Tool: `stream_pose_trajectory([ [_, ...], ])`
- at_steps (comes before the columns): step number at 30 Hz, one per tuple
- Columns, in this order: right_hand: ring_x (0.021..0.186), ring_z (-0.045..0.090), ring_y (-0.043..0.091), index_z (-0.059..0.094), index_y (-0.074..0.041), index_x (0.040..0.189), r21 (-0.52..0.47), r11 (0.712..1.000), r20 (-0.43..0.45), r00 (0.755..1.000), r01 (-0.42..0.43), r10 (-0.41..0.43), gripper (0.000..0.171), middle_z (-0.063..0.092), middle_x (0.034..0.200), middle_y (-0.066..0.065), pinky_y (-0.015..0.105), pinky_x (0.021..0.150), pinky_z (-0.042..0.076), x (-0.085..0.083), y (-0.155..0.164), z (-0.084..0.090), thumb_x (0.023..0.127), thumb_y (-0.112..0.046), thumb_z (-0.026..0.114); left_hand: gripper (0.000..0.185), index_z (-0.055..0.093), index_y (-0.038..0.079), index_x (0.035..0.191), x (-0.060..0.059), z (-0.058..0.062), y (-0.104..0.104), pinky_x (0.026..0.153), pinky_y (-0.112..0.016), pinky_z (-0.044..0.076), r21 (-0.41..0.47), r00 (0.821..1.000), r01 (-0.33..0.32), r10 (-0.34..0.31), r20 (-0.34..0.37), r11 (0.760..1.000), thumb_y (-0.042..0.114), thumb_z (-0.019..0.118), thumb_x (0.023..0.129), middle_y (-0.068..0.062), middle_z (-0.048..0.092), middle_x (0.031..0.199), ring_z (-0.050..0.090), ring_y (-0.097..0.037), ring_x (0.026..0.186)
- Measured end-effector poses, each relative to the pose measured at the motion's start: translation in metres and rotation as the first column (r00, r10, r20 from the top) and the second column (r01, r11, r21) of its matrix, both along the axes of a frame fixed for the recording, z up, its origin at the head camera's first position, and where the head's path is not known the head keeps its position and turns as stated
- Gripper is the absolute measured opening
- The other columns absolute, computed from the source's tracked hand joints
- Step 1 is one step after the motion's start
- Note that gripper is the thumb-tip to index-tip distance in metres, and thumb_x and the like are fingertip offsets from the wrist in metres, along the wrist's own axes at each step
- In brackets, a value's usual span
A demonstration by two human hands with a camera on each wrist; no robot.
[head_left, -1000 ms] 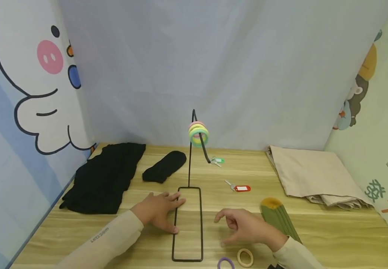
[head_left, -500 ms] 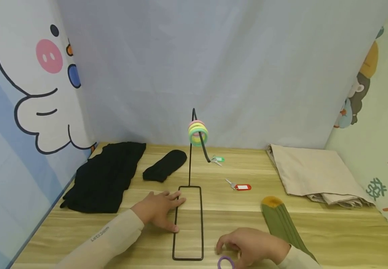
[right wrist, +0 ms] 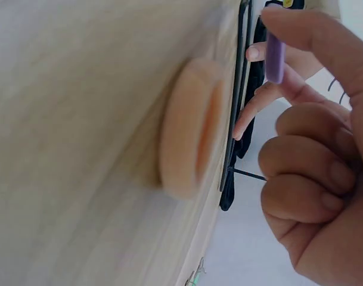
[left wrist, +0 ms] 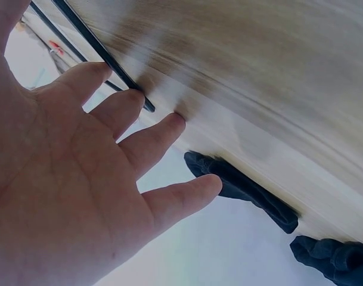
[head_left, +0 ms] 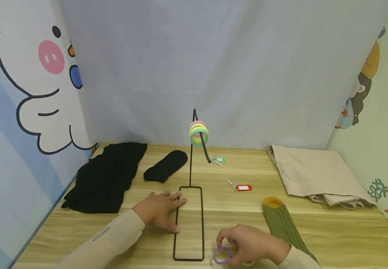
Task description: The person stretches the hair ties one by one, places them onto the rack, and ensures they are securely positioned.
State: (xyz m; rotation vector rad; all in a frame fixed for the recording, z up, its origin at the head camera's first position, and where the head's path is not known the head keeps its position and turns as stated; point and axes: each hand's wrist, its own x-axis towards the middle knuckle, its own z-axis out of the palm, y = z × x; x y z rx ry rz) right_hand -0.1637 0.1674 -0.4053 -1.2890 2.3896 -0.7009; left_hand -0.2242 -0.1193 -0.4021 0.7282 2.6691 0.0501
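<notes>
Right hand (head_left: 247, 243): pinching the purple ring (right wrist: 275, 59) between thumb and index finger, other three fingers curled into my palm. Ring sits right of the stand's base, near its front corner; right wrist view shows it raised off the desk (head_left: 348, 239).

Tan ring (right wrist: 181, 125) lies on the desk just beside that hand, mostly hidden by it in the head view.

Left hand (head_left: 160, 212): released, fingers spread, resting over the left long bar of the black wire stand (head_left: 202, 224), thumb tip at the bar too. Stand is upright: rectangular base, thin post at the back, sloping arm coming forward. Pink, yellow and green hanging rings (head_left: 198, 144) are threaded on that arm, green in front.

Rest of the desk: black sock (head_left: 165, 166) left of the post, black cloth (head_left: 104, 179) further left. Red-tagged key (head_left: 244, 188) right of the post, green-tagged key (head_left: 220, 160) behind it. Green sock (head_left: 284, 228) with mustard end beyond my right wrist, folded beige cloth (head_left: 314, 172) at back right.
</notes>
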Motion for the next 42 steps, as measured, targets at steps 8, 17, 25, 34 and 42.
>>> stream_pose_trajectory([
  [8, 0.043, 0.015, -0.012, 0.057, -0.022, 0.101, -0.053, 0.998, -0.056, 0.998, 0.022, -0.025, 0.031, 0.026, 0.051, -0.016, 0.012, 0.04, 0.025, 0.003, -0.002, 0.012, 0.075, -0.019, 0.074, 0.09, 0.028, 0.032, 0.146, 0.001, 0.001, 0.0, 0.101, -0.066, 0.024, 0.005, 1.0, -0.001, 0.001, 0.001, 1.0, 0.066, 0.064, 0.071, 0.004, 0.022, 0.154, 0.026, -0.03, 0.139],
  [17, 0.049, 0.014, -0.012, 0.054, -0.021, 0.099, -0.128, 0.991, -0.207, 0.978, -0.046, 0.019, 0.034, 0.025, 0.052, -0.014, 0.007, 0.044, 0.023, 0.003, -0.007, 0.028, 0.073, -0.016, 0.075, 0.09, 0.027, 0.033, 0.146, 0.0, -0.001, -0.001, 0.102, -0.065, 0.024, -0.007, 1.0, 0.002, -0.002, 0.003, 1.0, 0.067, 0.063, 0.071, 0.004, 0.021, 0.155, 0.026, -0.03, 0.139],
  [25, 0.049, 0.011, -0.01, 0.054, -0.022, 0.1, -0.168, 0.984, -0.259, 0.966, -0.053, 0.007, 0.032, 0.02, 0.052, -0.012, 0.007, 0.043, 0.019, 0.001, -0.013, 0.05, 0.076, -0.016, 0.074, 0.09, 0.028, 0.034, 0.146, 0.0, -0.003, -0.001, 0.102, -0.065, 0.023, -0.001, 1.0, -0.006, 0.006, -0.008, 1.0, 0.067, 0.064, 0.07, 0.004, 0.022, 0.154, 0.026, -0.029, 0.139],
  [34, 0.051, 0.011, -0.009, 0.054, -0.021, 0.102, -0.224, 0.973, -0.366, 0.93, -0.059, -0.028, 0.033, 0.023, 0.054, -0.012, 0.007, 0.045, 0.018, -0.002, -0.019, 0.075, 0.076, -0.015, 0.074, 0.089, 0.028, 0.034, 0.146, -0.001, -0.002, -0.001, 0.102, -0.065, 0.024, -0.006, 1.0, -0.004, 0.004, -0.007, 1.0, 0.067, 0.064, 0.071, 0.004, 0.022, 0.154, 0.026, -0.029, 0.139],
  [42, 0.055, 0.018, -0.007, 0.057, -0.019, 0.101, -0.339, 0.935, -0.507, 0.857, -0.103, -0.09, 0.033, 0.026, 0.056, -0.009, 0.006, 0.05, 0.021, -0.002, -0.025, 0.096, 0.074, -0.016, 0.076, 0.09, 0.027, 0.035, 0.146, -0.002, -0.004, -0.002, 0.102, -0.065, 0.024, -0.013, 1.0, -0.001, 0.001, -0.013, 1.0, 0.068, 0.063, 0.07, 0.005, 0.022, 0.154, 0.026, -0.029, 0.139],
])
